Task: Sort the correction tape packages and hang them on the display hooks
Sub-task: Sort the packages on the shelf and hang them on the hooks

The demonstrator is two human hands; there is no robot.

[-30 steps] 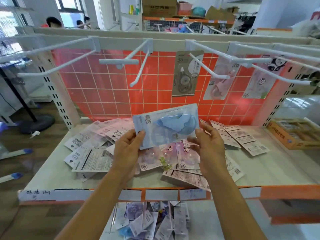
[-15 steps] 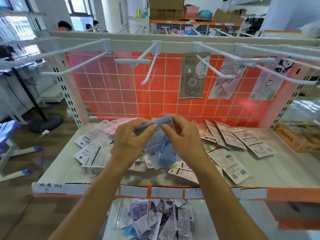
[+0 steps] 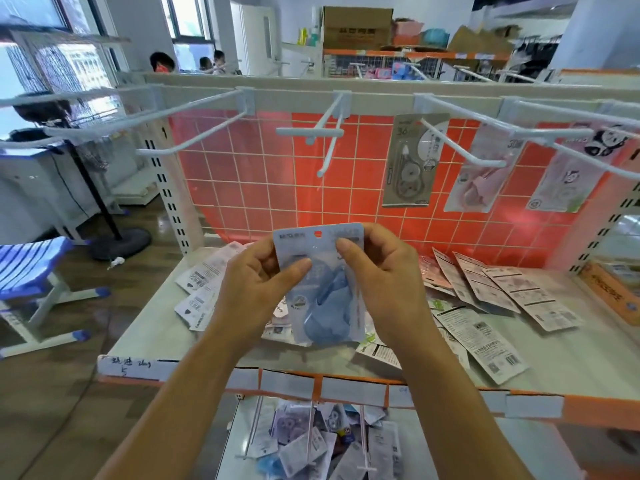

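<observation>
Head view: left hand (image 3: pixel 256 289) and right hand (image 3: pixel 384 282) pinch the blue package (image 3: pixel 322 292) upright over the counter (image 3: pixel 571 358), hang hole (image 3: pixel 317 233) topmost. I judge the empty hook (image 3: pixel 329 147) lies straight above, equally near both hands.

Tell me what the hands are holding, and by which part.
Both hold one blue correction tape package, upright. The left hand pinches its upper left edge, and the right hand pinches its upper right edge.

Wood floor (image 3: pixel 69 393), bright windows (image 3: pixel 79 60) left, blue stool (image 3: pixel 31 265), cardboard box (image 3: pixel 356 27) behind.
</observation>
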